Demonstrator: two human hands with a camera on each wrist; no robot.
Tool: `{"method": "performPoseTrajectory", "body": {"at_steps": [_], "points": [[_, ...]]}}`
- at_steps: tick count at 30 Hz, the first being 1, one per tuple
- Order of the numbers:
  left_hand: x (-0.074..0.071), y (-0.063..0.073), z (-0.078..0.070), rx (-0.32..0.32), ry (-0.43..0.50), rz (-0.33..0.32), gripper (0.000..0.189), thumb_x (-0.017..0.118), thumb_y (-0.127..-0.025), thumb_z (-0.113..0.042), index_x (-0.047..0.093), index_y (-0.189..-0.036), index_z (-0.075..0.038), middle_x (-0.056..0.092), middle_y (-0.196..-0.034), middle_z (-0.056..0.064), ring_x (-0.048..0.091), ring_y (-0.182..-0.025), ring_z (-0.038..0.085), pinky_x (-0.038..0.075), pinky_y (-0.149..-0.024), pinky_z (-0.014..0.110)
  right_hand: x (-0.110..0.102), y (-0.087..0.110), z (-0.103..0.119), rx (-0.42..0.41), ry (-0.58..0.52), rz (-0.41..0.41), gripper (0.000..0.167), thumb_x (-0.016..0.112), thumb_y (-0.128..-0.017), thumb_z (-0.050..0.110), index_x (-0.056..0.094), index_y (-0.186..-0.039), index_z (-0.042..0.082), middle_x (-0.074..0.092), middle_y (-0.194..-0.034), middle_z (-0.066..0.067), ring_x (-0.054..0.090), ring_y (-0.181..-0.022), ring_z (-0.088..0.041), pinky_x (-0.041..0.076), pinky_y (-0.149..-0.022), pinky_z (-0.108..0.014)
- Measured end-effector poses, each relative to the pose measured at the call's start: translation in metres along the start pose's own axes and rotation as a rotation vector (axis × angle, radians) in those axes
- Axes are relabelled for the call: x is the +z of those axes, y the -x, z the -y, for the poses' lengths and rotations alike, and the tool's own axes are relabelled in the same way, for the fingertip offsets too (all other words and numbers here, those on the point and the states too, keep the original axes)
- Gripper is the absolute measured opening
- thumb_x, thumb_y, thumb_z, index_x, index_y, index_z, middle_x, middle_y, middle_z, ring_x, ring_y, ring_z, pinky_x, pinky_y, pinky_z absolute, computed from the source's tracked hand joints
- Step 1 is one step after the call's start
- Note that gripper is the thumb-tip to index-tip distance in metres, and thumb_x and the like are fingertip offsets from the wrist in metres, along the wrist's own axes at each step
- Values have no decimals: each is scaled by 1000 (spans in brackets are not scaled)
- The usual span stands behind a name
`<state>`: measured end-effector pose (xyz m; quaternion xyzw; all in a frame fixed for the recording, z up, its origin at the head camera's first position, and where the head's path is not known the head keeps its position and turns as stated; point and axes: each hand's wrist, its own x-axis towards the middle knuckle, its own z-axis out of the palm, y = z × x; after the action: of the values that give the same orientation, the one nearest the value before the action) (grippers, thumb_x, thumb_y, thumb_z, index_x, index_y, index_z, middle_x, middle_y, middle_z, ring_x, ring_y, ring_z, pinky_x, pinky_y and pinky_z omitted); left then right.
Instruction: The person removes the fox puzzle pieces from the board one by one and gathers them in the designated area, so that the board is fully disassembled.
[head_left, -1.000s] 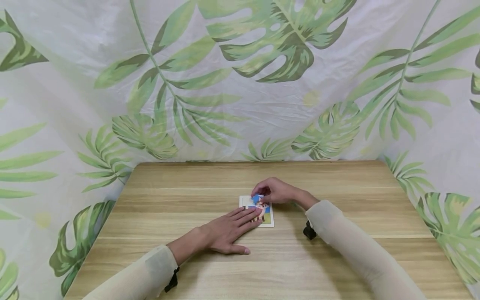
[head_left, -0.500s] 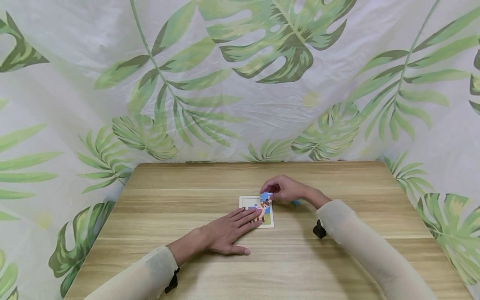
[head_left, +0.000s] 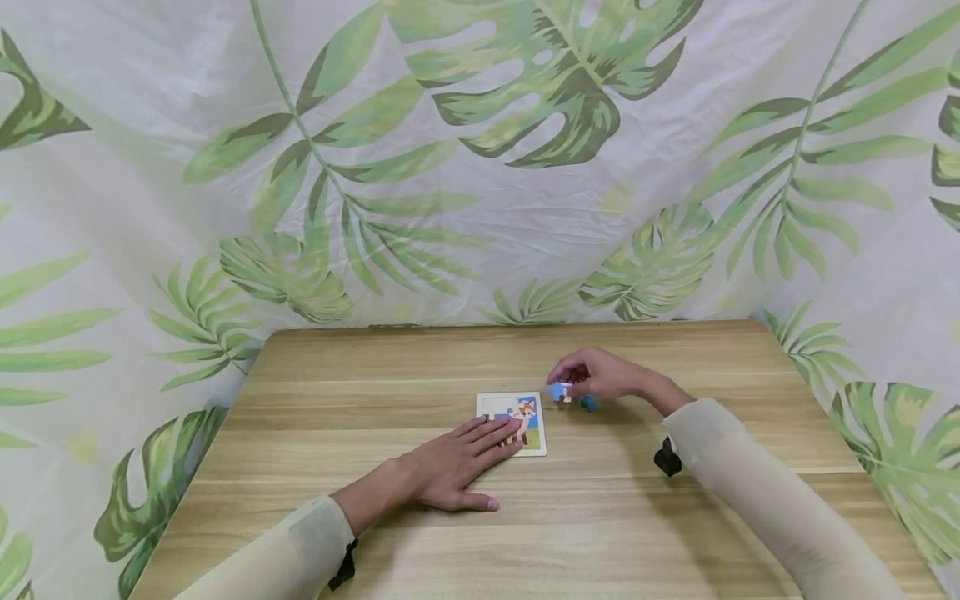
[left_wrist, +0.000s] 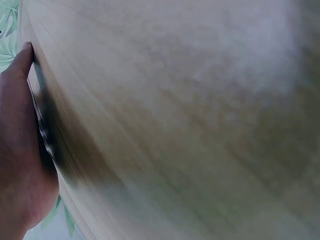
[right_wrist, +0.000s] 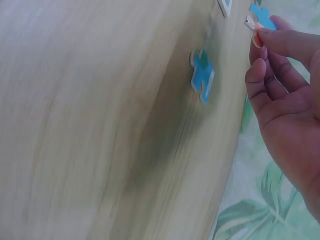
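A small jigsaw puzzle board (head_left: 534, 433) with a white border lies on the table, showing part of a deer-like animal; its upper left part is a bare pale area. My left hand (head_left: 457, 462) rests flat across the board's lower left with straight fingers, hiding some of the picture. To the right of the board, my right hand (head_left: 603, 373) pinches a blue puzzle piece (right_wrist: 264, 18) with orange and white on it, between thumb and fingers above the table. A loose blue and green puzzle piece (right_wrist: 202, 75) lies on the table just below this hand.
The wood-grain table (head_left: 360, 367) reaches back to a leaf-patterned cloth (head_left: 450, 250). In the right wrist view, a corner of the board (right_wrist: 225, 7) shows at the top. The left wrist view holds mostly blurred tabletop.
My right hand has moved right, from over the board to beside it, carrying the pinched puzzle piece. The loose piece on the table has come into view. My left hand stays put.
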<state>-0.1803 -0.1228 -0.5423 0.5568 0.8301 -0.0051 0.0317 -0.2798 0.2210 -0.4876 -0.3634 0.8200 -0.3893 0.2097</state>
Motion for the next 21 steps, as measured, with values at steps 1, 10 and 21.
{"method": "performPoseTrajectory", "body": {"at_steps": [1, 10, 21], "points": [[0, 0, 0, 2, -2, -6, 91, 35, -105, -72, 16, -171, -12, 6, -179, 13, 10, -165, 29, 17, -132, 49, -2, 3, -1, 4, 2, -2, 26, 70, -97, -4, 77, -121, 5, 77, -108, -5, 69, -94, -18, 59, -82, -30], [1, 1, 0, 8, -15, -16, 91, 38, -105, -72, 17, -171, -12, 7, -179, 13, 10, -165, 28, 17, -132, 48, -14, 27, -16, -3, 44, -21, 25, 72, -95, -5, 77, -119, 1, 77, -106, -8, 70, -94, -19, 60, -82, -31], [2, 1, 1, 7, 0, -21, 91, 35, -106, -72, 15, -171, -12, 6, -179, 12, 10, -165, 29, 18, -132, 50, -26, 52, -29, 33, 34, -37, 24, 72, -94, -9, 77, -117, -3, 78, -105, -13, 71, -92, -23, 60, -79, -29]]}}
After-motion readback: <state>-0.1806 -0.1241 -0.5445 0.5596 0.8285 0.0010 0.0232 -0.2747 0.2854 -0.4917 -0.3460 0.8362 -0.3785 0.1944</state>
